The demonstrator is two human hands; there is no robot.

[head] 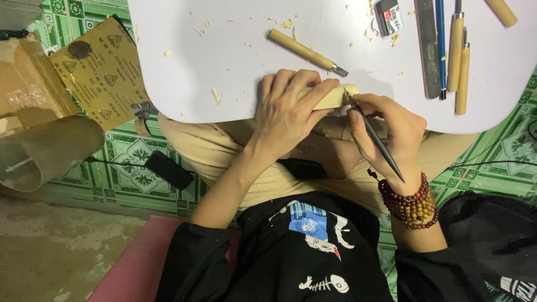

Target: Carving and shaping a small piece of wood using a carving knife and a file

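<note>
Both hands have a closed grip: the left hand (pixel 291 109) is wrapped over a pale wood block (pixel 330 98), fingers curled across its top and pinning it at the near edge of the white table (pixel 224 56), while the right hand (pixel 391 131) pinches a slim dark carving tool (pixel 375 137) like a pen, its tip touching the block's right end. A string of brown beads (pixel 411 204) circles the right wrist. Judging by the pale shavings (pixel 215 96) scattered over the table and on the person's lap, a fair amount of wood is already off, yet the visible part of the block looks plain and squarish, so the shaping seems early; most of the block is hidden under the fingers, so I cannot tell how much detail is cut. Room is mixed. The block sits right at the table's rim, over the lap, with little support behind it. A wooden-handled chisel (pixel 305 51) lies just beyond the left fingers, and further right a flat grey file (pixel 429 50), a blue pen (pixel 441 45) and more wooden-handled tools (pixel 458 61) lie side by side, well apart from the right hand. The table's left half is bare apart from chips. Sheets of sandpaper (pixel 100 72) rest off the table on the green patterned floor (pixel 140 162).
</note>
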